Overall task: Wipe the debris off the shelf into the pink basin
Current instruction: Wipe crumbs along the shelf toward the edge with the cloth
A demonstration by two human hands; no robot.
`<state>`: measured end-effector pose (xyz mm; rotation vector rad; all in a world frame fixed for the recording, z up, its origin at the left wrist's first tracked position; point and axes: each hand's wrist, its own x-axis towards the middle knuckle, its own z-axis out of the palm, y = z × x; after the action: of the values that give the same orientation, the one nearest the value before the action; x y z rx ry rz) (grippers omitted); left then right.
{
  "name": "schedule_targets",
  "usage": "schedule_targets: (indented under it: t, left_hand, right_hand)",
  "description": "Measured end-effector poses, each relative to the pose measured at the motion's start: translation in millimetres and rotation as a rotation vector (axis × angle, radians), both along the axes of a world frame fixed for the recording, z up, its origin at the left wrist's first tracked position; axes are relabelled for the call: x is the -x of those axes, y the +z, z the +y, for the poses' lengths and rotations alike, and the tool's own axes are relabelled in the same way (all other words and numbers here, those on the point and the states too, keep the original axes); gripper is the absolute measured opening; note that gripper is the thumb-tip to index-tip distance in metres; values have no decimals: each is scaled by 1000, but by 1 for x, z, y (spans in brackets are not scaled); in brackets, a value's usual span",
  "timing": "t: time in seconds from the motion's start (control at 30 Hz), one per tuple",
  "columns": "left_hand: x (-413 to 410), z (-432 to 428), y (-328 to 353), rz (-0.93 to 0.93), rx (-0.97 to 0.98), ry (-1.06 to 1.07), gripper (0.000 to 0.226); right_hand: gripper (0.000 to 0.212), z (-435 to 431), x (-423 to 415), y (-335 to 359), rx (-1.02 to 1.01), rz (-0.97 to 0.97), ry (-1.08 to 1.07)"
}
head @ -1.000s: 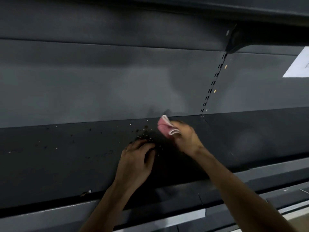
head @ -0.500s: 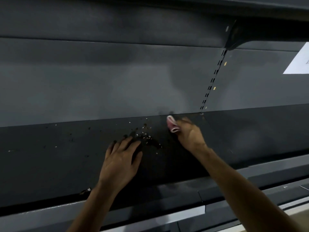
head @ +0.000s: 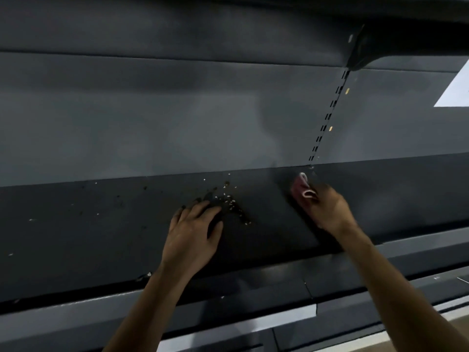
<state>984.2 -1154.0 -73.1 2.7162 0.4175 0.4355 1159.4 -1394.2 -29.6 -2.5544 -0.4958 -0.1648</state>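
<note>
The right hand [head: 330, 212] has its grip closed around a folded pink cloth with a pale edge [head: 303, 189], pressed to the dark, flat shelf [head: 101, 237] close to its back edge. The left hand [head: 193, 235] lies open and flat on the shelf, palm down, gripping nothing; its fingertips [head: 200, 205] touch the near edge of a scatter of small pale and dark crumbs of debris [head: 228, 199]. The cloth sits to the right of that scatter, apart from it.

The debris looks light, loose and dry, likely to skitter or spread if swept fast, so a slow, broad pass with the soft cloth would suit it. Finer specks [head: 119, 199] trail away to the left.

Behind the shelf rises a grey back panel [head: 152, 123] with a slotted upright strip [head: 327, 120]. A raised front lip [head: 228, 285] could catch crumbs on their way off. The pink basin is not in view, perhaps below the frame.
</note>
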Motion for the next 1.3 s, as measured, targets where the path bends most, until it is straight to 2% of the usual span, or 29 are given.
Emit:
schedule_targets:
  t: [0.07, 0.17, 0.33, 0.43, 0.5, 0.63, 0.8, 0.93, 1.0, 1.07, 1.17, 1.3]
  left_hand:
    - [-1, 1, 1, 4, 14, -9, 48]
    - [-1, 1, 0, 0, 29, -10, 40]
    - [-1, 3, 1, -4, 18, -21, 39]
    - [-1, 4, 1, -23, 25, -46, 43]
    - [-1, 3, 1, -22, 33, -30, 38]
    - [-1, 1, -2, -51, 31, -6, 37]
    - [-3, 1, -2, -48, 20, 1, 37]
    - [-3, 0, -2, -45, 13, 2, 36]
    - [-2, 0, -1, -31, 10, -3, 38]
    - [-1, -1, 1, -12, 10, -6, 39]
    - [2, -2, 5, 0, 42, -2, 40]
    - [4, -2, 8, 32, 56, -14, 52]
  right_hand:
    - [39, -4, 4, -7, 133, -26, 14]
    - [29, 19, 30, -15, 183, -126, 165]
    - [31, 68, 79, -23, 135, -172, 311]
    - [33, 74, 90, -23, -11, -79, 397]
    - [19, 64, 88, -14, -51, -90, 365]
    - [30, 9, 53, 5, -101, -163, 175]
    - [26, -50, 25, -6, 155, -124, 70]
    - [18, -27, 61, -20, 190, -264, 122]
    - [25, -3, 82, -21, 147, -294, 198]
    - [19, 22, 100, -22, 87, -322, 247]
    - [16, 54, 118, -26, 17, -258, 312]
    - [11, 63, 107, -26, -220, -173, 465]
